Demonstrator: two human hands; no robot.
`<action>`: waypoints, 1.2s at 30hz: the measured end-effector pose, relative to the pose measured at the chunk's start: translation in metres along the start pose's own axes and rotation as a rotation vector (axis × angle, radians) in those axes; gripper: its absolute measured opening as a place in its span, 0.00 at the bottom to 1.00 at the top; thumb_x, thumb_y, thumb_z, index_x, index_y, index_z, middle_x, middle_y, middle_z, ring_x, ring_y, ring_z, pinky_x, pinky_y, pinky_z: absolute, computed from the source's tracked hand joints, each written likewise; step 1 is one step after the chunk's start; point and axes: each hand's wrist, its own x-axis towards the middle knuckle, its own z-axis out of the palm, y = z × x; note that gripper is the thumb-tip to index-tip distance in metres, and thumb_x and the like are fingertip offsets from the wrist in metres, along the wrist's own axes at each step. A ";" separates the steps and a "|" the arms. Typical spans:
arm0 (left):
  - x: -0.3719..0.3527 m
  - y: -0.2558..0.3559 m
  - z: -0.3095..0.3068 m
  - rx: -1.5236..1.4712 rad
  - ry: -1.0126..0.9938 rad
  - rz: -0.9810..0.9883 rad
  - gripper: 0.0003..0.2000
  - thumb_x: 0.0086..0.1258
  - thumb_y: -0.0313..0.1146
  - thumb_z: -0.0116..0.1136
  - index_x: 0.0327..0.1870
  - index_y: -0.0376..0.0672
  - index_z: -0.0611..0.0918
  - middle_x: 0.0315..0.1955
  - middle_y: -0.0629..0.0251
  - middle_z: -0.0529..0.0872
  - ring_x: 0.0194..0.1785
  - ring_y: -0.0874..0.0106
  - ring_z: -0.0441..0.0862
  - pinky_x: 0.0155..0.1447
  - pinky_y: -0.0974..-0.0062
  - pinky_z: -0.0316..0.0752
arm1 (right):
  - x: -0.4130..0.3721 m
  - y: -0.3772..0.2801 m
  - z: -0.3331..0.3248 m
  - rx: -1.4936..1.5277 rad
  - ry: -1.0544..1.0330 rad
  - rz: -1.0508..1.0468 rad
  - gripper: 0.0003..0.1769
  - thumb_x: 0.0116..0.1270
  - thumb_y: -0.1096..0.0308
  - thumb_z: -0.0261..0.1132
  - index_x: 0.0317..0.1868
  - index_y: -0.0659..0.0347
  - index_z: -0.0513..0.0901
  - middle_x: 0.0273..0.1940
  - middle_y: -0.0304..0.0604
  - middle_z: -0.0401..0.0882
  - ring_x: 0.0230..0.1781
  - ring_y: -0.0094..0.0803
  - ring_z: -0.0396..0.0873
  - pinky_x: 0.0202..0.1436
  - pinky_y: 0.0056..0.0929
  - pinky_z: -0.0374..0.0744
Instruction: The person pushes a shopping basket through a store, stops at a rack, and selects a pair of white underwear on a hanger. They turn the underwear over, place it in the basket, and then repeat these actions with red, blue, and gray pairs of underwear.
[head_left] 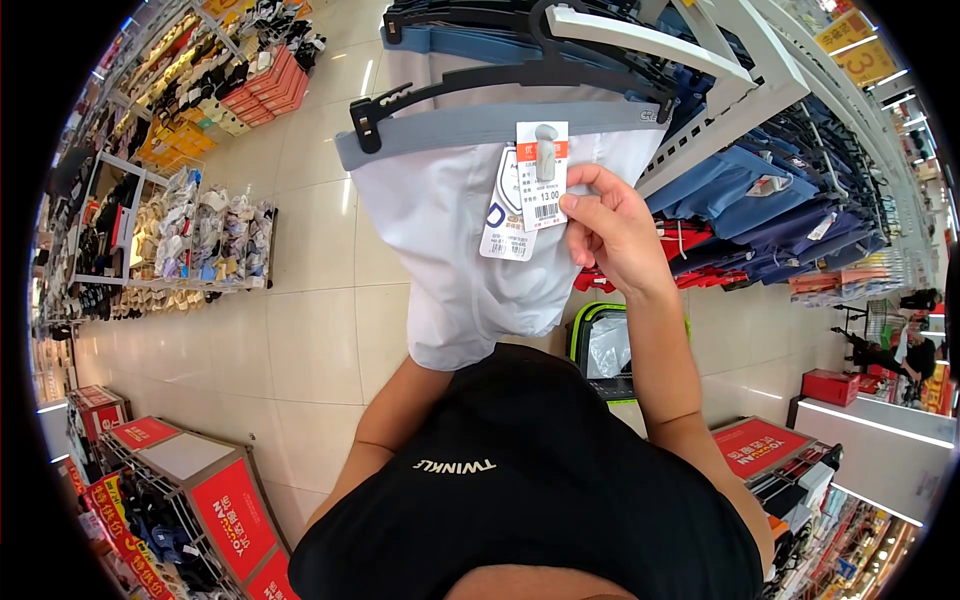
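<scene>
Light grey shorts (430, 210) with a darker grey waistband hang by clips from a black hanger (470, 78) at the front of a white rack arm. My right hand (610, 225) pinches the edge of a white and orange price tag (543, 185) between thumb and fingers. Behind that tag is a second white tag (507, 243) with a blue mark, and a grey security tag (545, 152) sits over the top. My left forearm reaches up behind the shorts, which hide the left hand.
Blue and navy garments (760, 190) hang on the white rack (735, 75) at the right. A green-edged basket (603, 345) holding a clear plastic package is below my right hand. Sock displays (205, 225) stand at the left, red-signed bins (235, 510) at the lower left.
</scene>
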 end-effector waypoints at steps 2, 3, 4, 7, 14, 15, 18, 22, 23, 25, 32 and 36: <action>0.000 0.000 0.000 0.005 0.003 0.000 0.40 0.70 0.57 0.53 0.73 0.37 0.55 0.70 0.55 0.62 0.70 0.58 0.63 0.72 0.61 0.60 | 0.000 0.000 0.000 0.006 -0.003 -0.004 0.10 0.68 0.73 0.60 0.47 0.65 0.73 0.30 0.39 0.80 0.14 0.20 0.74 0.15 0.16 0.64; 0.000 0.000 -0.001 0.007 0.003 0.003 0.40 0.70 0.57 0.53 0.73 0.37 0.55 0.70 0.55 0.62 0.70 0.58 0.63 0.72 0.61 0.60 | 0.000 0.000 -0.001 0.003 -0.003 -0.005 0.10 0.68 0.73 0.60 0.48 0.65 0.73 0.30 0.39 0.80 0.14 0.20 0.74 0.15 0.16 0.64; 0.000 0.001 -0.001 0.011 0.003 0.002 0.40 0.70 0.57 0.53 0.73 0.37 0.55 0.70 0.55 0.62 0.70 0.58 0.63 0.72 0.61 0.60 | -0.001 0.001 -0.001 0.001 -0.002 -0.006 0.10 0.68 0.73 0.61 0.48 0.65 0.73 0.30 0.39 0.80 0.14 0.20 0.73 0.15 0.16 0.64; -0.001 0.000 -0.001 0.019 0.004 0.003 0.41 0.70 0.57 0.54 0.73 0.37 0.55 0.70 0.55 0.62 0.70 0.58 0.63 0.72 0.61 0.59 | -0.002 0.001 -0.001 0.001 -0.004 -0.010 0.11 0.68 0.73 0.61 0.48 0.65 0.73 0.29 0.39 0.80 0.14 0.20 0.73 0.15 0.16 0.64; 0.000 0.002 -0.003 0.049 -0.004 0.007 0.41 0.69 0.58 0.54 0.73 0.37 0.55 0.70 0.55 0.62 0.71 0.57 0.62 0.72 0.61 0.59 | -0.003 0.002 0.000 0.016 0.021 -0.015 0.11 0.68 0.73 0.61 0.49 0.66 0.73 0.28 0.38 0.79 0.13 0.20 0.72 0.14 0.16 0.63; 0.000 0.003 -0.004 0.051 -0.004 0.006 0.41 0.69 0.58 0.54 0.73 0.37 0.55 0.70 0.55 0.62 0.71 0.57 0.62 0.72 0.60 0.59 | -0.003 0.002 -0.001 -0.004 0.016 -0.014 0.11 0.68 0.74 0.60 0.49 0.66 0.74 0.30 0.41 0.81 0.14 0.20 0.72 0.15 0.16 0.65; 0.001 0.004 -0.005 0.073 -0.010 0.006 0.41 0.69 0.58 0.54 0.73 0.37 0.55 0.70 0.55 0.61 0.71 0.57 0.62 0.72 0.60 0.59 | -0.002 0.016 -0.010 -0.157 0.166 -0.217 0.13 0.68 0.74 0.59 0.52 0.66 0.74 0.38 0.45 0.83 0.24 0.23 0.77 0.26 0.18 0.72; 0.002 0.007 -0.011 0.109 -0.025 -0.003 0.42 0.69 0.58 0.54 0.73 0.37 0.55 0.71 0.55 0.61 0.71 0.57 0.62 0.73 0.60 0.58 | -0.006 0.031 -0.032 -0.420 0.478 -0.672 0.17 0.67 0.78 0.58 0.56 0.68 0.73 0.56 0.46 0.78 0.53 0.26 0.75 0.54 0.25 0.74; 0.003 0.007 -0.013 0.116 -0.029 -0.005 0.42 0.69 0.58 0.54 0.73 0.37 0.55 0.71 0.55 0.61 0.71 0.57 0.62 0.73 0.60 0.58 | -0.010 0.033 -0.035 -0.379 0.445 -0.630 0.25 0.66 0.74 0.62 0.63 0.68 0.69 0.62 0.49 0.72 0.62 0.32 0.70 0.64 0.31 0.69; 0.002 0.009 -0.017 0.148 -0.040 -0.014 0.42 0.69 0.59 0.54 0.73 0.37 0.55 0.71 0.55 0.61 0.71 0.57 0.61 0.73 0.60 0.58 | -0.008 0.048 -0.041 -0.344 0.435 -0.603 0.30 0.65 0.71 0.64 0.65 0.68 0.66 0.62 0.50 0.72 0.64 0.34 0.69 0.66 0.33 0.68; 0.014 0.004 -0.034 0.292 -0.016 0.001 0.43 0.70 0.63 0.47 0.75 0.38 0.51 0.72 0.53 0.58 0.73 0.56 0.59 0.74 0.59 0.58 | -0.029 0.078 -0.079 0.090 0.133 -0.133 0.36 0.61 0.65 0.71 0.65 0.70 0.67 0.58 0.49 0.76 0.60 0.37 0.74 0.67 0.37 0.69; 0.038 -0.012 -0.072 -0.439 -0.083 -0.085 0.42 0.71 0.61 0.45 0.75 0.38 0.51 0.73 0.54 0.56 0.74 0.57 0.58 0.74 0.59 0.58 | -0.041 0.080 -0.081 -0.076 0.226 -0.034 0.29 0.56 0.71 0.74 0.58 0.69 0.74 0.50 0.44 0.81 0.49 0.30 0.80 0.55 0.31 0.78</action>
